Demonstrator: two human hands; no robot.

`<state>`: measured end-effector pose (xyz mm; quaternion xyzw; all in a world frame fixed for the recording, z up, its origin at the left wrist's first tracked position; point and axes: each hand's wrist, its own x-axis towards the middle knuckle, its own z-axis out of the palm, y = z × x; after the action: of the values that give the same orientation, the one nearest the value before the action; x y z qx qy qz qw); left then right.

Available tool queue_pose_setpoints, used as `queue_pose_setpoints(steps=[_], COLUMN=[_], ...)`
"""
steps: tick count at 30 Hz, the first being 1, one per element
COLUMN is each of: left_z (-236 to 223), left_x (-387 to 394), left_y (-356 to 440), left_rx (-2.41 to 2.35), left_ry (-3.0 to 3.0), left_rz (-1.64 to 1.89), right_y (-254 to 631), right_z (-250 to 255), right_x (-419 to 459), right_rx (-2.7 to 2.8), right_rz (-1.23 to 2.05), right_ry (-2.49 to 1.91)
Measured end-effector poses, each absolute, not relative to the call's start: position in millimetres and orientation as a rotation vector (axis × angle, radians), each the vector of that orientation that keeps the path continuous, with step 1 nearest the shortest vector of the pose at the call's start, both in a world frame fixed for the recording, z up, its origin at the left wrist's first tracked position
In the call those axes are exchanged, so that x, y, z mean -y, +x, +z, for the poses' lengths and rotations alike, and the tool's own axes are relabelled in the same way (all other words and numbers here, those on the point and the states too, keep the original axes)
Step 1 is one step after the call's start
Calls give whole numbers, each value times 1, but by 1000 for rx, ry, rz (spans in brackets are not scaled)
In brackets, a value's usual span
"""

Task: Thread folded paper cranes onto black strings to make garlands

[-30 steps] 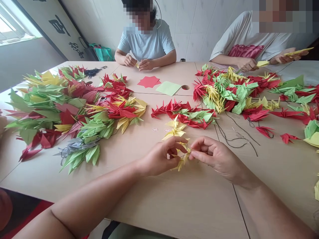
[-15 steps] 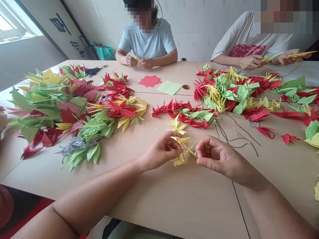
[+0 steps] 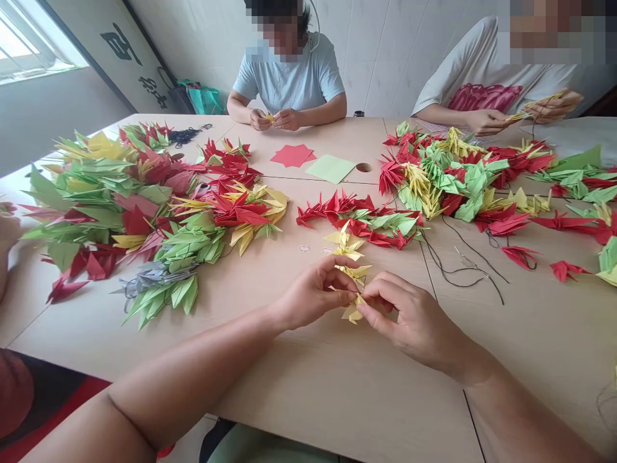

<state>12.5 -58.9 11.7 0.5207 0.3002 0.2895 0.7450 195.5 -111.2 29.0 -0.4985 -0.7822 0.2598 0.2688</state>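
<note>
At the middle of the table, a string of yellow folded paper cranes [image 3: 353, 272] runs away from me, between and beyond my hands. My left hand [image 3: 321, 292] pinches the near part of it, thumb and index finger together. Close against it, my right hand [image 3: 402, 312] has its fingertips shut on a yellow crane at the near end. Some of the thread lies hidden behind my fingers. Just past the yellow string is a garland of red and green cranes [image 3: 359, 215].
A large heap of green, red and yellow cranes [image 3: 116, 199] covers the left. More garlands [image 3: 448, 173] lie right, near loose black thread [image 3: 463, 263]. Red paper [image 3: 292, 155] and green paper [image 3: 331, 168] lie mid-table. Two people [image 3: 289, 77] sit opposite, folding or holding yellow paper.
My right hand has moved left, from a little apart to touching the yellow crane beside my left hand. The person at far right has drawn their yellow pieces closer together.
</note>
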Motion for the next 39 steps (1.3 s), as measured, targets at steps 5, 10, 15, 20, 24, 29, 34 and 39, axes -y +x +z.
queue_pose_setpoints(steps=[5, 10, 15, 20, 24, 29, 34, 39], left_z=[13, 17, 23, 28, 27, 29, 35, 37], left_x=[55, 49, 44, 42, 46, 49, 41, 36], left_y=[9, 4, -3, -10, -13, -13, -18, -23], left_rx=[-652, -545, -405, -277, -178, -159, -7, 50], left_ry=[1000, 809, 768, 813, 883, 916, 933, 1066], left_rz=[674, 657, 616, 588, 374, 125, -148, -306], right_y=[202, 208, 213, 218, 222, 225, 225, 221], right_z=[31, 32, 35, 39, 39, 37, 41, 41], right_x=[109, 105, 103, 102, 101, 100, 104, 100], right_rx=[2077, 2017, 1935, 1863, 1808, 1769, 1923, 1900], right_rz=[707, 770, 878, 1065, 1201, 1308, 1361, 1297], right_ry=[-1404, -1488, -1561, -1595, -1581, -1518, -1420, -1495])
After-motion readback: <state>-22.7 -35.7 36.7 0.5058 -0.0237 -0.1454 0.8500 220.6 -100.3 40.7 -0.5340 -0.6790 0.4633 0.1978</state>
